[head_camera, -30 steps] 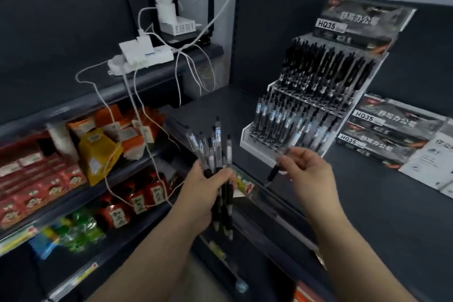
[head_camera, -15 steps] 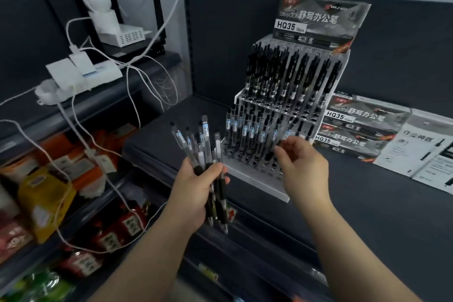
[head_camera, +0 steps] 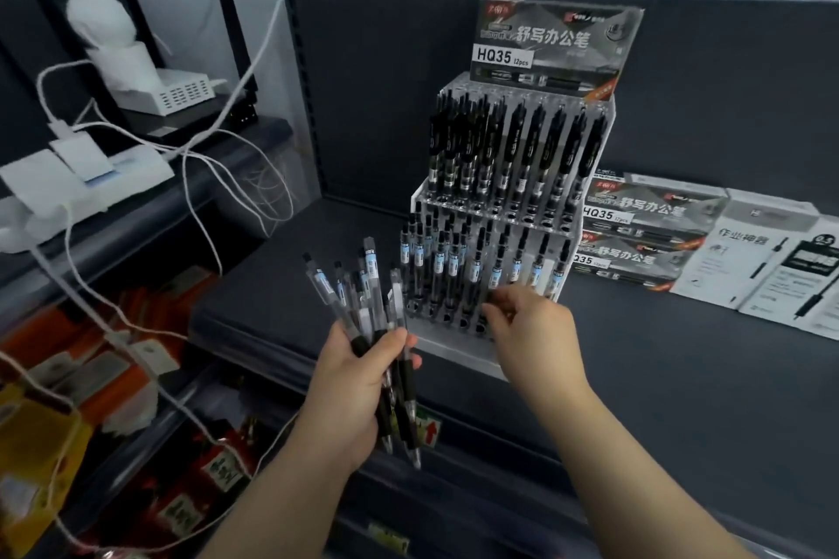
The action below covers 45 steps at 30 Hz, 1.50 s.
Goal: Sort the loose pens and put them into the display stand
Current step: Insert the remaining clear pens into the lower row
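A clear two-tier display stand (head_camera: 454, 352) stands on the dark shelf. Black pens (head_camera: 513, 150) fill its upper tier, and clear pens with blue labels (head_camera: 454, 259) stand in the lower one. My left hand (head_camera: 358, 381) grips a fanned bundle of loose pens (head_camera: 363, 286) just left of the stand, tips pointing down. My right hand (head_camera: 531, 331) is at the front of the lower tier. Its curled fingertips pinch the lower part of one pen (head_camera: 495, 275), which stands upright among the slots; the slot itself is hidden by my fingers.
A pen box (head_camera: 554, 45) sits on top of the stand. More boxes (head_camera: 644, 213) and white packs (head_camera: 772, 272) lie to its right. A power strip (head_camera: 91, 177), a router (head_camera: 172, 95) and white cables are at left, with snack shelves (head_camera: 113, 377) below.
My right hand has carried its single pen forward and down into the stand's lower tier. My left hand still holds the bundle. My view has swung right, closer to the stand.
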Available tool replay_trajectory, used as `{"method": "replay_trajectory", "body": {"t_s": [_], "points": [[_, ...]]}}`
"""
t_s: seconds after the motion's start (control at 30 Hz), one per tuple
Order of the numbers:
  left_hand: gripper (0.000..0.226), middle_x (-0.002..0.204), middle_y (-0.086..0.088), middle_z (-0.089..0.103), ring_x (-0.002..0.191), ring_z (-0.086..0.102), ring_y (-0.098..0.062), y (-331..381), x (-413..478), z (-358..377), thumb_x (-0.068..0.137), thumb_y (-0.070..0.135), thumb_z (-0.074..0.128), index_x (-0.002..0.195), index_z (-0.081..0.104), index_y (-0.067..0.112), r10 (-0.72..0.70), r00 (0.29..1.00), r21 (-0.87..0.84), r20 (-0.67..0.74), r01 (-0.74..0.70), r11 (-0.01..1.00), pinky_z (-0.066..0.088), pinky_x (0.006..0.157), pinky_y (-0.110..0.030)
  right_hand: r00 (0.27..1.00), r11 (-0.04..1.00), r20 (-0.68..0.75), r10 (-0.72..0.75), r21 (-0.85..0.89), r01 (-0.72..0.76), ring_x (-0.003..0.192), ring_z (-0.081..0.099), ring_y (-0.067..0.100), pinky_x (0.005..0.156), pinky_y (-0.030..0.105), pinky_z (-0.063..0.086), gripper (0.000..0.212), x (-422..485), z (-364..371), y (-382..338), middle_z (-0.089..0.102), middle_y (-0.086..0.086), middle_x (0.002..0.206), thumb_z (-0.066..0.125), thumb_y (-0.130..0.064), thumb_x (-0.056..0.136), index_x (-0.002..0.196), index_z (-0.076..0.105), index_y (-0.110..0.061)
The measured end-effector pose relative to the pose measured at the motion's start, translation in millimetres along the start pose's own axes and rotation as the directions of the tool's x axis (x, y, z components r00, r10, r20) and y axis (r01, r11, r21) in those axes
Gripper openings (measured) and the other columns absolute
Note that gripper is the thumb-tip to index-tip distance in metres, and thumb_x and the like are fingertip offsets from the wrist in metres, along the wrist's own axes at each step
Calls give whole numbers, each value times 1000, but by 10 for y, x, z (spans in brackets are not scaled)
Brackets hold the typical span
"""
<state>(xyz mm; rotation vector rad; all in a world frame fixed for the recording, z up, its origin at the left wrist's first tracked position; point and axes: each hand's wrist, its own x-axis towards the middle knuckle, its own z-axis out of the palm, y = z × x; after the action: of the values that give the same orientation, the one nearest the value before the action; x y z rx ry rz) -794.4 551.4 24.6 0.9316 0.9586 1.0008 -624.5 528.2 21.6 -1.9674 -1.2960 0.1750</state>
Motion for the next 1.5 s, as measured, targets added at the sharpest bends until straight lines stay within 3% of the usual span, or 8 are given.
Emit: {"method": "replay_trajectory", "body": {"t_s": [0.2,0.3,0.5,0.6,0.83,0.97,1.23,1.5], "points": [[10,78,-3,68,68,66,-14,71,97,-88,88,9,60,94,56,14,-11,997,-10,73,12,1000,47,70,-31,993,994,-51,105,4,-105,83,65,17,72,29,53,22,-41,27,-75,70,1,93,62,-22,89,109,65,-14],[8,75,-2,69,65,66,-12,93,120,-135,88,10,61,94,56,13,-41,994,-34,102,45,998,47,69,-30,982,982,-130,135,152,-115,72,59,9,60,13,46,8,-156,-2,-203,62,-7,78,65,-24,86,88,58,-21],[16,87,-6,73,77,69,-17,102,135,-127,87,10,61,102,66,9,-61,971,-7,230,65,998,51,65,-28,920,769,372,127,548,-328,54,48,8,51,18,39,15,-316,95,-581,63,-8,61,60,-32,88,83,67,-20],[18,91,-10,73,81,69,-20,109,121,-157,88,5,58,104,66,8,-52,961,19,273,49,999,54,66,-27,888,681,439,137,609,-407,54,45,12,49,22,35,18,-312,170,-596,59,-3,58,58,-27,91,79,68,-18],[21,97,-7,74,91,69,-21,109,143,-210,89,8,58,108,64,12,-69,951,42,300,59,997,54,72,-32,903,554,364,228,715,-428,48,50,7,43,17,36,15,-342,137,-629,63,1,64,56,-14,92,79,63,-8],[14,88,-9,71,71,66,-18,109,192,-215,88,5,59,101,59,10,-86,971,25,221,83,996,50,60,-30,924,464,243,297,808,-362,52,56,10,45,20,40,11,-328,-9,-569,70,8,79,53,-8,92,82,56,-9],[11,80,-4,62,56,62,-8,136,229,-116,86,3,62,94,57,10,-67,983,-1,171,68,998,49,53,-25,922,700,-125,367,690,-186,67,68,10,65,21,56,14,-225,-270,-331,71,-3,70,59,-1,88,87,64,-14],[11,81,-6,60,59,61,-11,129,224,-40,87,3,61,94,57,10,-54,985,-8,166,56,998,48,57,-29,951,967,-196,240,139,-215,67,64,14,56,19,47,8,-95,-119,-138,68,-1,73,60,-19,90,86,65,-15]]}}
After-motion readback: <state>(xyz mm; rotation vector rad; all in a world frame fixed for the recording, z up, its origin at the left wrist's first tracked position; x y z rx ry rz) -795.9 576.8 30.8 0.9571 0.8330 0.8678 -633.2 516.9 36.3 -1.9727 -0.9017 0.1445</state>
